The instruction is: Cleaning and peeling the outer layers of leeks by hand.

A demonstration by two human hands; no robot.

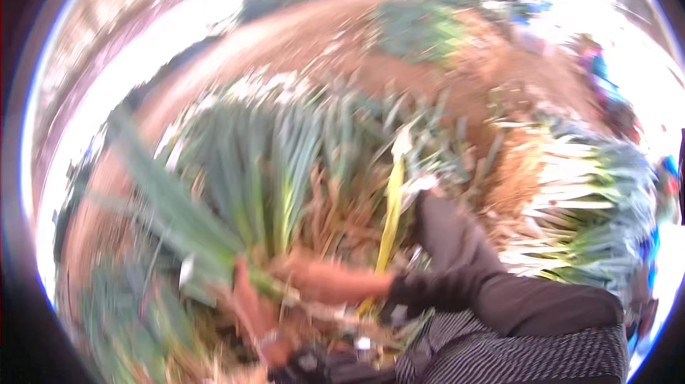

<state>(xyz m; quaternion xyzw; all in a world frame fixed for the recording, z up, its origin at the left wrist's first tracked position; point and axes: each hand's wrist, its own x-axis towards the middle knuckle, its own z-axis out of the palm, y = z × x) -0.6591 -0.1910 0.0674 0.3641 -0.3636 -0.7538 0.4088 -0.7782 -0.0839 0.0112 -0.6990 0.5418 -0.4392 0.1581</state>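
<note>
My left hand (251, 307) is closed around a leek (171, 202), whose long green leaves fan up and to the left. Close by, my right hand (296, 273) reaches in from the right and meets the lower part of that leek. Motion blur smears its fingers, so their grip does not show. Just beyond both hands lies a row of leeks (246, 163), their green leaves pointing toward me. A yellow strip (390, 213) runs upright beside my right forearm.
More leeks (135, 312) lie at the lower left. To the right, a stack of leeks (578, 202) has its white ends turned inward. Another green heap (421, 27) sits on brown soil (307, 41) farther off. My dark-trousered leg (460, 241) is bent at the right. Blurred people stand at the far right.
</note>
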